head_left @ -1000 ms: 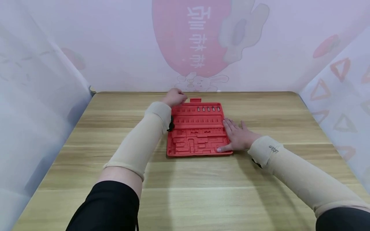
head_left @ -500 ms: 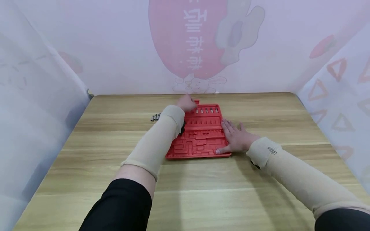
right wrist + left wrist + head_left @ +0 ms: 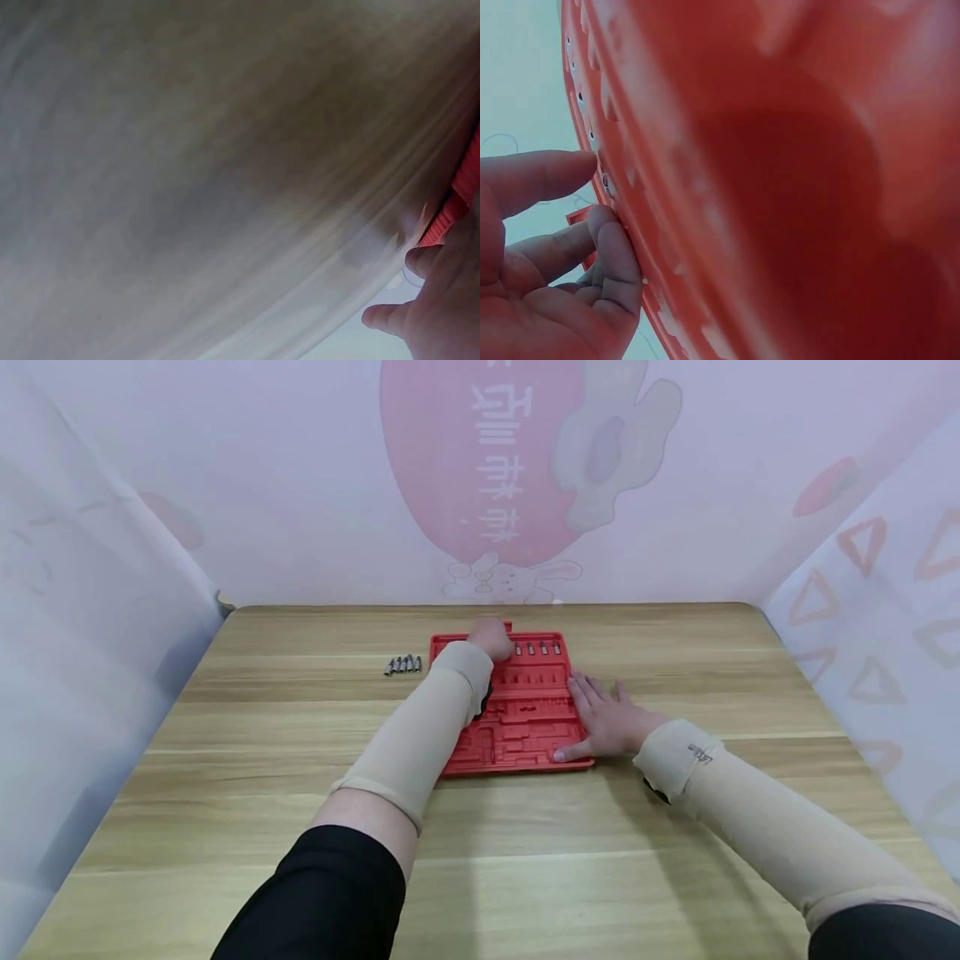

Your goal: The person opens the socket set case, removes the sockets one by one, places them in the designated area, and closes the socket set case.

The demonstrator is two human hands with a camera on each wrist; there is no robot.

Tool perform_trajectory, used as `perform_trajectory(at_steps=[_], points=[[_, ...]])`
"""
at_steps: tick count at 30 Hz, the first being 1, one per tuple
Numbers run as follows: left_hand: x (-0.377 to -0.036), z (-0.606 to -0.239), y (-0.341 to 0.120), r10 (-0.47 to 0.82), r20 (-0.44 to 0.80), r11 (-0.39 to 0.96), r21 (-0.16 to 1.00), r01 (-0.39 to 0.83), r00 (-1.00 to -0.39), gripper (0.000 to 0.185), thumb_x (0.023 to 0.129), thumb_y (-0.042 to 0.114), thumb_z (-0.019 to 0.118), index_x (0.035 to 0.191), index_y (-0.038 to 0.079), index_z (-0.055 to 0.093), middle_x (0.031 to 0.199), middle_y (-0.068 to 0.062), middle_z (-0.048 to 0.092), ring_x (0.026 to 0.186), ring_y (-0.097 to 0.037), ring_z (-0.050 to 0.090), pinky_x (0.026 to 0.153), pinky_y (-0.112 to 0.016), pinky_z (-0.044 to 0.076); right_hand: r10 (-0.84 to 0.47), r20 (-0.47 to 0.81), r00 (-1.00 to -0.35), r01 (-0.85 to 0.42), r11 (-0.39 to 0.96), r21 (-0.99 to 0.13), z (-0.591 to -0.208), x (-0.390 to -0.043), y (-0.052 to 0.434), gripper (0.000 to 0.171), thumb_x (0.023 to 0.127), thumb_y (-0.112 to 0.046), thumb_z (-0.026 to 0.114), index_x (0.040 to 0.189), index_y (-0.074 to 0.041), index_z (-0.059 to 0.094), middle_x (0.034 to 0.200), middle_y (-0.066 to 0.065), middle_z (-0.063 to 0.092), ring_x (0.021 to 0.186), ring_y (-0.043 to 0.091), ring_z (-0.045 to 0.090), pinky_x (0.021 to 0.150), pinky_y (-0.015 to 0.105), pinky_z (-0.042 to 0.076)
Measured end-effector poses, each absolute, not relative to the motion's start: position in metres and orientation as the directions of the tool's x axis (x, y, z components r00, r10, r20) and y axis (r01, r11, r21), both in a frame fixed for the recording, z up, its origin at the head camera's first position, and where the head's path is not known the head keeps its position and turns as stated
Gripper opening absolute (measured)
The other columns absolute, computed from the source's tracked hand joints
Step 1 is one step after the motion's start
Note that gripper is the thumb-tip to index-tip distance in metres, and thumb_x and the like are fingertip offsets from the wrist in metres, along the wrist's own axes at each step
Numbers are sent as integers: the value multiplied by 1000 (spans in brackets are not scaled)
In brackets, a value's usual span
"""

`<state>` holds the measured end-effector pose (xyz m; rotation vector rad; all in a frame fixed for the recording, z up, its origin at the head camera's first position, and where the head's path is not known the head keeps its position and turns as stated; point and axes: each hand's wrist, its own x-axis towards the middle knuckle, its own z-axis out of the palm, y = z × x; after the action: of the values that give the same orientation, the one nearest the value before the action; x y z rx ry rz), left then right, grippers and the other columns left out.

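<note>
A red plastic tool case (image 3: 525, 727) with moulded recesses lies opened flat on the wooden table. Along its far row stand several small silver socket bits (image 3: 543, 648). My left hand (image 3: 491, 639) reaches over that row; in the left wrist view its fingertips are parted on either side of a silver bit (image 3: 606, 182) in the row. The head view hides these fingertips behind the hand. With fingers spread, my right hand (image 3: 611, 722) rests on the case's right edge, its thumb over the near right corner.
Left of the case, several more silver bits (image 3: 403, 665) lie in a group on the table (image 3: 300, 727). A red latch tab (image 3: 508, 626) sticks out at the case's far edge. White printed cloth (image 3: 315, 485) walls the table's back and sides.
My left hand has moved right from the case's far left corner to the bits still in the row, uncovering the loose group on the table. The right hand keeps its place on the case.
</note>
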<state>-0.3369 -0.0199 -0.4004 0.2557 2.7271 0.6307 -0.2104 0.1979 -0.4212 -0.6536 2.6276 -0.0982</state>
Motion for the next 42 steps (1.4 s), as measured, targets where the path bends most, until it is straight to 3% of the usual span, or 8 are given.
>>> perform_trajectory(at_steps=[4, 11, 13, 16, 20, 29, 36, 42], points=[[-336, -399, -19, 257, -269, 890, 441, 119, -928, 20, 105, 14, 54, 89, 4, 62, 91, -10, 54, 74, -20, 46, 70, -32, 41, -460, -386, -800, -430, 887, -167, -424, -211, 199, 131, 86, -82, 57, 161, 5, -4, 169, 22, -8, 155, 41, -2, 117, 69, -2], [-343, -407, -20, 237, -280, 881, 465, 84, -930, 22, 105, 17, 55, 89, 4, 62, 86, -10, 51, 69, -20, 45, 67, -33, 41, -464, -382, -799, -432, 885, -173, -423, -211, 198, 130, 86, -81, 58, 161, 7, -2, 169, 23, -7, 155, 42, -1, 117, 70, -1], [-344, -407, -20, 237, -270, 874, 478, 84, -933, 19, 105, 17, 55, 97, 2, 65, 92, -11, 56, 67, -19, 42, 66, -33, 40, -467, -381, -798, -435, 884, -173, -422, -211, 199, 130, 86, -80, 58, 161, 7, -2, 169, 23, -7, 155, 42, -1, 117, 70, -1], [-345, -406, -20, 236, -260, 858, 508, 75, -936, 16, 105, 12, 53, 97, 1, 60, 85, -10, 50, 61, -18, 34, 63, -33, 37, -469, -381, -797, -436, 883, -175, -420, -211, 199, 131, 86, -81, 59, 161, 7, -2, 169, 24, -7, 155, 43, -1, 117, 70, -1], [-345, -403, -21, 226, -234, 828, 558, 60, -946, 24, 103, 4, 49, 79, 7, 44, 69, -5, 32, 56, -18, 26, 58, -32, 32, -467, -384, -796, -433, 884, -178, -417, -211, 200, 131, 85, -82, 58, 161, 8, -1, 169, 24, -6, 155, 44, 0, 117, 70, 0], [-346, -408, -24, 203, -181, 780, 624, 47, -962, 20, 98, 0, 52, 80, 8, 50, 80, -7, 46, 69, -22, 43, 61, -33, 37, -460, -402, -791, -429, 887, -170, -417, -212, 200, 131, 86, -82, 56, 161, 6, -4, 169, 22, -9, 155, 42, -2, 117, 69, -1], [-342, -405, -30, 180, -153, 722, 691, 25, -972, 7, 100, 2, 53, 98, 6, 59, 94, -10, 57, 78, -24, 50, 65, -34, 42, -463, -405, -788, -434, 885, -169, -418, -215, 200, 131, 85, -83, 56, 161, 5, -5, 169, 21, -10, 155, 41, -4, 117, 69, -1], [-339, -397, -41, 162, -124, 675, 738, 19, -979, 11, 100, 3, 52, 108, 4, 60, 103, -11, 59, 82, -22, 50, 69, -33, 42, -469, -399, -788, -437, 883, -173, -417, -217, 200, 131, 86, -83, 56, 161, 5, -5, 169, 22, -10, 155, 41, -4, 117, 69, -2]])
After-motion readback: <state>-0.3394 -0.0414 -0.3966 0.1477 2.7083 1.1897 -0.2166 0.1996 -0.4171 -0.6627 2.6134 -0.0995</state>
